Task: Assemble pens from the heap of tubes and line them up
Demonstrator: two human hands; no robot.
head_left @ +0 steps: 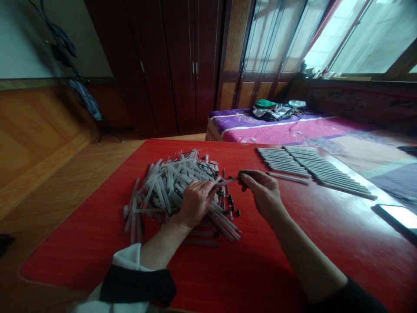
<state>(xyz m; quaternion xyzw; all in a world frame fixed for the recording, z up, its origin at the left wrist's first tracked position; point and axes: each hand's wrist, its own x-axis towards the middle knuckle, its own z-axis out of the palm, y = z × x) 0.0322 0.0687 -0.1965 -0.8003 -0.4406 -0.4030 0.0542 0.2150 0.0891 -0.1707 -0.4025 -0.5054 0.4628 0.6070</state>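
My left hand [197, 203] is closed around a translucent plastic tube [225, 182] that points to the right. At the tube's right end, my right hand [263, 191] pinches a small dark piece, which looks like a black cap [240, 174]; the fingertips partly hide it. Beneath and behind my left hand lies a loose heap of similar clear tubes [172, 178]. Several small black caps [230, 200] and thin dark rods lie between the heap and my right hand. Beyond my right hand, a single tube [288, 178] lies beside the neat rows of tubes [325, 169].
Everything lies on a red table [260, 269]. A phone [399, 217] with a bright screen rests at its right edge. Behind stands a bed [254, 130] with folded cloth on it, and a dark wardrobe [176, 65]. A coat stand [74, 74] is at the left.
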